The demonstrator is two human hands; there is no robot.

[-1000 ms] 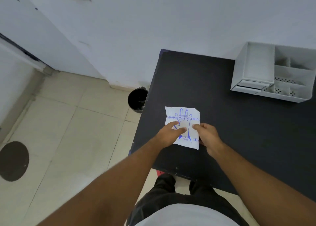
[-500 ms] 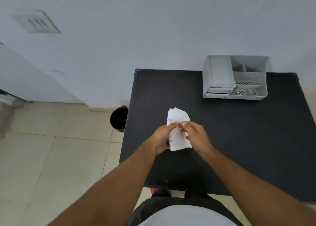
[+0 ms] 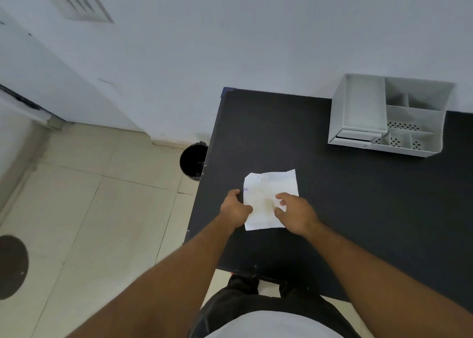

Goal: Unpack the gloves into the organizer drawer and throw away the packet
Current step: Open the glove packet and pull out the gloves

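Observation:
The white glove packet (image 3: 271, 186) lies flat on the black table (image 3: 358, 196), plain side up, with a trace of blue print at its left edge. My left hand (image 3: 235, 208) grips the packet's left edge, thumb on top. From the right, my right hand (image 3: 294, 213) has its fingertips curled and pinching at the packet's surface. The grey organizer (image 3: 419, 117) stands at the table's back right. Its small drawer (image 3: 354, 135) at the lower left front looks closed. No gloves show outside the packet.
A black waste bin (image 3: 193, 161) stands on the tiled floor by the table's left edge, near the wall. The white wall runs behind the table. A dark round mark (image 3: 11, 266) is on the floor at far left.
The packet, printed side up a second ago, was lifted and folded between both hands, and now lies plain side up on the table. The camera view shifted.

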